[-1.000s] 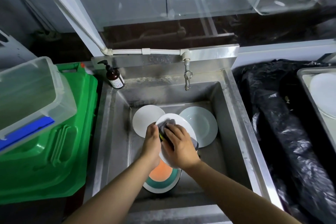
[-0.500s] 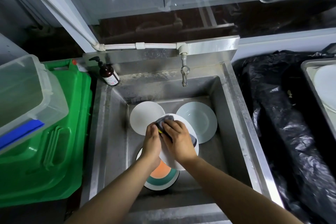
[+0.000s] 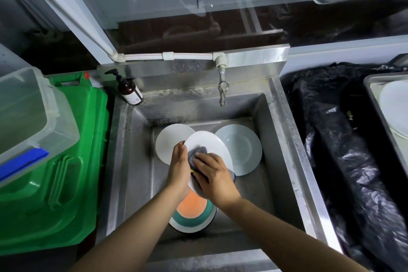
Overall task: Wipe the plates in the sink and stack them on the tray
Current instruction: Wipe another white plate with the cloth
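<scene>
White plate (image 3: pixel 207 141) tilted | left hand (image 3: pixel 180 169) grips rim | right hand (image 3: pixel 213 175) presses (fingers spread) grey cloth (image 3: pixel 197 153)

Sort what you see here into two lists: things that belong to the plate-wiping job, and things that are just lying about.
Part of the job:
left hand holding the white plate
right hand pressing the grey cloth
pale blue plate
round white plate
striped plate
sink
tray

Just lying about:
soap bottle
green bin
clear box
black bag
</scene>
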Available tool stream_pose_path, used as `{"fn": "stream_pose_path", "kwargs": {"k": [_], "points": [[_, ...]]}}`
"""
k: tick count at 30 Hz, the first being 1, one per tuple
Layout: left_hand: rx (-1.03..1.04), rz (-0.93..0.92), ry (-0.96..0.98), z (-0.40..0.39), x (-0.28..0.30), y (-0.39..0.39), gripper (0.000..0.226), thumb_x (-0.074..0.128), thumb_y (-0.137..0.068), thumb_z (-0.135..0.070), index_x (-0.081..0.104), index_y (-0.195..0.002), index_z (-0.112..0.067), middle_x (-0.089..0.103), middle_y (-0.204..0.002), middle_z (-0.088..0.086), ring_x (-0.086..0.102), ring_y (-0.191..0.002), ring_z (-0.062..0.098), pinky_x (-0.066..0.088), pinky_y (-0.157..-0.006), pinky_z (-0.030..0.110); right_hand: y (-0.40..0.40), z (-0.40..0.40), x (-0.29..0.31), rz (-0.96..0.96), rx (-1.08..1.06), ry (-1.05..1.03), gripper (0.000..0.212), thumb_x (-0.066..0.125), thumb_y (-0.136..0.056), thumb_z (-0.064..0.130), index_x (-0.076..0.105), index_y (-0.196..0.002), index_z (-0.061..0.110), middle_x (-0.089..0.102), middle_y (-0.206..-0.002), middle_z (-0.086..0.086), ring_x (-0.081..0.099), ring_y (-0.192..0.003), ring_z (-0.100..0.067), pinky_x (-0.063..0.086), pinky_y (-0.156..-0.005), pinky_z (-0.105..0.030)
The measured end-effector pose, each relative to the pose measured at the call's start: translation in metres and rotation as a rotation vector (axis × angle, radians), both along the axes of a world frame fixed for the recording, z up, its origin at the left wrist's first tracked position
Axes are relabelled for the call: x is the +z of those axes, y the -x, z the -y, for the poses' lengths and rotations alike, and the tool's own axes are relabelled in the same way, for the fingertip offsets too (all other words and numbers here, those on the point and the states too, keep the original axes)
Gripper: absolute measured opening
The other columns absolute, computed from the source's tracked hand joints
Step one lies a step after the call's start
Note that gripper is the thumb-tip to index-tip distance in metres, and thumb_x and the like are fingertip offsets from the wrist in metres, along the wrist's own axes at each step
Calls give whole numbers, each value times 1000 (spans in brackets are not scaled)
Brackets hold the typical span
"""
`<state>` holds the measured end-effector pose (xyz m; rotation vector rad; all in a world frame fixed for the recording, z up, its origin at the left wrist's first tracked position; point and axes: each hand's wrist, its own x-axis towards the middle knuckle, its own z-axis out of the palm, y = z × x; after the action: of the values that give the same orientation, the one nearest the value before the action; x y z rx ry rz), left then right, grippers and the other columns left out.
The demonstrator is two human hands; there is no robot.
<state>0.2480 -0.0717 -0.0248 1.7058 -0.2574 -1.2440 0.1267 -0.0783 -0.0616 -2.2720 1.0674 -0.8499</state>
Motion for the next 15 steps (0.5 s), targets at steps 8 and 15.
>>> {"fn": "stream_pose_path", "kwargs": {"k": [8,15], "points": [[6,-85,9,-10,7,-1,22,41,-107,-43,62,-114,-43,67,-127,-3,64,-115,23,53,-99,46,27,49,-2,-111,-191,-111,27,59,-94,28,76,-112,15,70,-121,-1,59,-94,-34,50,-90,-39],[13,72,72,4,7,-9,24,49,-86,-60,66,-103,-56,68,-126,-5,64,-119,24,48,-108,53,10,-14,26,6,45,-42,29,63,-97,26,69,-123,15,63,-133,0,54,-110,-26,47,-97,-32]]}}
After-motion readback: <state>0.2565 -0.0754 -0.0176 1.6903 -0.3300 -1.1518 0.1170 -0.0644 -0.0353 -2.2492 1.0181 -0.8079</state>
